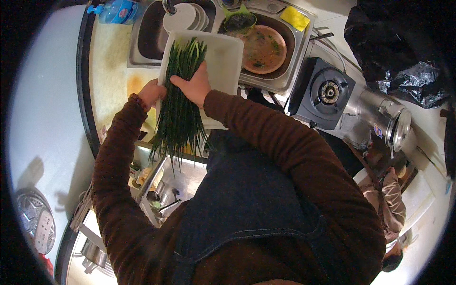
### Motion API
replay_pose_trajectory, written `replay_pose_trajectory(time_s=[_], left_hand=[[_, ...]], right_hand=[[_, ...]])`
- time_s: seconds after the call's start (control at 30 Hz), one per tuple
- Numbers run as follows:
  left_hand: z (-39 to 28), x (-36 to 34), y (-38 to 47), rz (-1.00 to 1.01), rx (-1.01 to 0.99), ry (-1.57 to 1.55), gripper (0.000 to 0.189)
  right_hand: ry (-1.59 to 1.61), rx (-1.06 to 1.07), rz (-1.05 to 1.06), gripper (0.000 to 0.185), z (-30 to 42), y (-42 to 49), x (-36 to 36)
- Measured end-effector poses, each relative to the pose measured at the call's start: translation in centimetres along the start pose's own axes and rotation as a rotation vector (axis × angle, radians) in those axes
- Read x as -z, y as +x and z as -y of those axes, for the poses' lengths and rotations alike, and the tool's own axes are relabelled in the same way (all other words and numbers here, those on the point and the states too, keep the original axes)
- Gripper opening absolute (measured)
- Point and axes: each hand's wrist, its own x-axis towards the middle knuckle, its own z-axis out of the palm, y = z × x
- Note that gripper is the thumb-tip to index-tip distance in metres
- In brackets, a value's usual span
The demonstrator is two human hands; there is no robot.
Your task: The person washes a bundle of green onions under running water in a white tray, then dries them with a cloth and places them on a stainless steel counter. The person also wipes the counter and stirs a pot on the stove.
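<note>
A long bundle of green chives point(180, 117) lies over the left side of a white plastic bin point(223, 64). Its pale stem ends are inside the bin, and the dark leaf tips hang past the near edge. My right hand point(196, 84) grips the bundle from above, thumb across the leaves, with its fingers partly hidden. At the bin's left wall, my left hand point(152, 93) has hold of the side, close against the leaves; some of its fingers are out of sight.
Behind the bin, a steel double sink point(133, 57) holds stacked white plates point(180, 17), a pinkish basin point(263, 67) of cloudy water and a green strainer point(240, 20). A yellow cloth point(295, 18) lies on its rim. Rightward are a gas stove point(320, 94) and a steel pot point(381, 110).
</note>
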Motion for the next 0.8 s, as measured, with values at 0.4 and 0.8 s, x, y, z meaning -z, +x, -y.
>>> replay_pose_trajectory(time_s=[0.4,0.8], left_hand=[[-5.3,0.2,-2.5,0.0,0.072,0.064,0.038],[-9.9,0.3,-4.1,0.039,-0.002,0.172,0.056]], right_hand=[[0.371,-0.034,0.001,0.095,2.5,-0.8,0.6],[0.759,-0.261,0.243,0.077,5.8,-0.4,4.7]])
